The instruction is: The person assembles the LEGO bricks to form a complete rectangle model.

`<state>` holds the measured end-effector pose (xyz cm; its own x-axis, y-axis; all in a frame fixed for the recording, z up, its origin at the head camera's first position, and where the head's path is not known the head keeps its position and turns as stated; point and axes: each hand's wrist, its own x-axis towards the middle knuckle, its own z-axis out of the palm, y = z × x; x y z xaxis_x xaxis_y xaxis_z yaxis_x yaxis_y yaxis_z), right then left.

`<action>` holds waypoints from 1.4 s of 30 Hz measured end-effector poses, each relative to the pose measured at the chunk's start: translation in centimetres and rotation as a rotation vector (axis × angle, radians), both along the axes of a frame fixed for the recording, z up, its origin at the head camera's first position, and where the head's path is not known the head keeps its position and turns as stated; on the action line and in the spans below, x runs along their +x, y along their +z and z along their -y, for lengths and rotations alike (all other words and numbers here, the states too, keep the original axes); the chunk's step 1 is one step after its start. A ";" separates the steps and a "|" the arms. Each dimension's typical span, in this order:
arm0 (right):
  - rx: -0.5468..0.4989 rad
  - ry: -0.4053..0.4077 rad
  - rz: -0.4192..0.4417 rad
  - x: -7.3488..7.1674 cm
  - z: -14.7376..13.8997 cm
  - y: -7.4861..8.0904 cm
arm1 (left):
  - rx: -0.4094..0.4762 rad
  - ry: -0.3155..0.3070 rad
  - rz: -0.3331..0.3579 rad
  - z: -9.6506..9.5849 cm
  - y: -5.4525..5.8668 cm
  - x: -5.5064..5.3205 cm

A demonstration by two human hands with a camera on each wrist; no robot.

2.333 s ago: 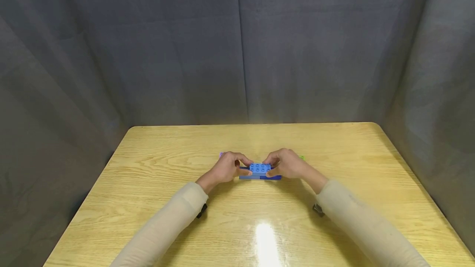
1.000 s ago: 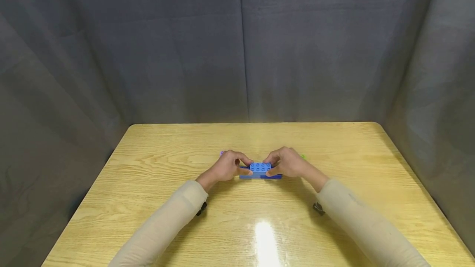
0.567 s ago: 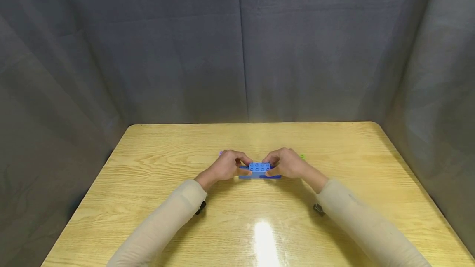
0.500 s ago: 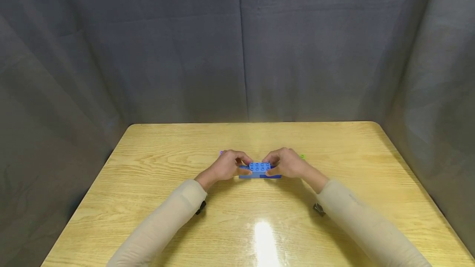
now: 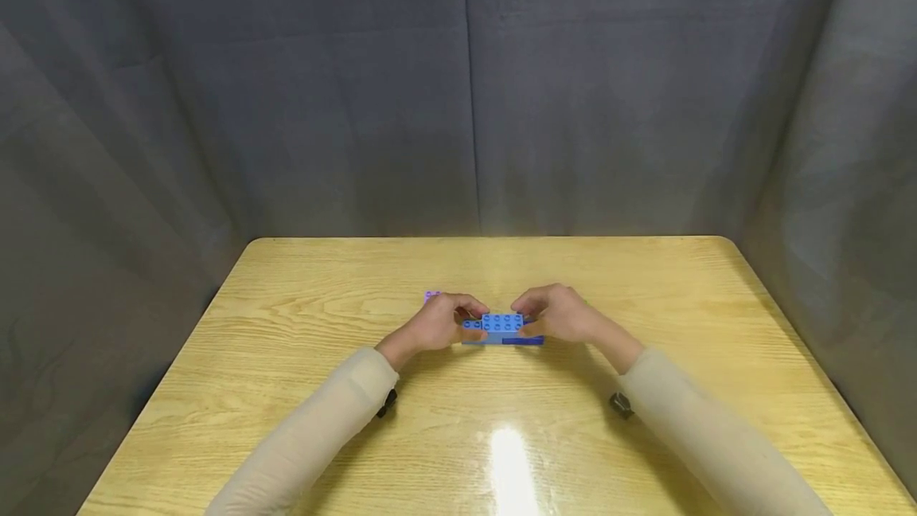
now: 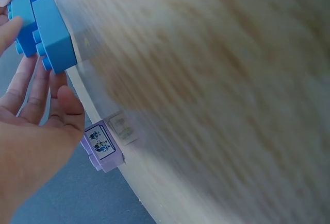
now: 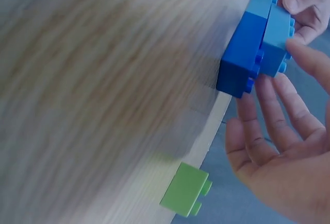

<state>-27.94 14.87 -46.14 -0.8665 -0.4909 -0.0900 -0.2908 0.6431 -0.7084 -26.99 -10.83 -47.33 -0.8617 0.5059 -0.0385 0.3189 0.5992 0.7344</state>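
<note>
A light blue toy building brick [image 5: 503,323] sits centred on a lower row made of another light blue brick [image 6: 55,33] on the left and a dark blue brick [image 7: 240,54] on the right. My left hand [image 5: 435,323] pinches the left end of the top brick, its thumb on the near side and fingers behind. At the other end, my right hand [image 5: 566,315] has loosely spread fingers. Its thumb tip overlaps the brick's corner, and its fingertips are right at the far edge. The hands partly hide the lower row's studs.
A purple brick [image 6: 103,147] with a printed picture stands behind my left hand. A green brick [image 7: 185,189] is beyond my right hand. The wooden table [image 5: 344,285] is bordered by grey curtains [image 5: 358,102].
My right hand has shifted slightly right, its fingers loosening from the top brick. The left fingers have lifted a little, showing more lower studs. The brick stack has stayed in place.
</note>
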 end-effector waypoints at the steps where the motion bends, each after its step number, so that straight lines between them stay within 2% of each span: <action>1: -0.005 -0.002 -0.004 0.0 -0.2 0.1 | -0.003 -0.001 -0.001 0.0 0.0 0.0; 14: -0.071 -0.031 -0.025 -0.3 -2.3 0.4 | -0.007 0.003 -0.016 -0.4 -0.4 0.2; 26: -0.067 -0.101 -0.003 -0.8 -4.7 0.8 | -0.044 -0.004 -0.007 -0.5 -0.5 0.3; 37: -0.036 -0.119 -0.081 -1.3 -6.8 0.1 | -0.074 -0.018 -0.021 -0.4 -0.5 0.2; 42: -0.020 -0.153 -0.080 -1.4 -7.4 0.0 | -0.057 -0.014 -0.007 -0.4 -0.5 0.2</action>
<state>-29.36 22.29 -46.11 -0.9354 -0.3536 -0.0093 -0.2465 0.6705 -0.6997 -26.77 -10.39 -47.87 -0.8552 0.5146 -0.0614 0.3326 0.6358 0.6965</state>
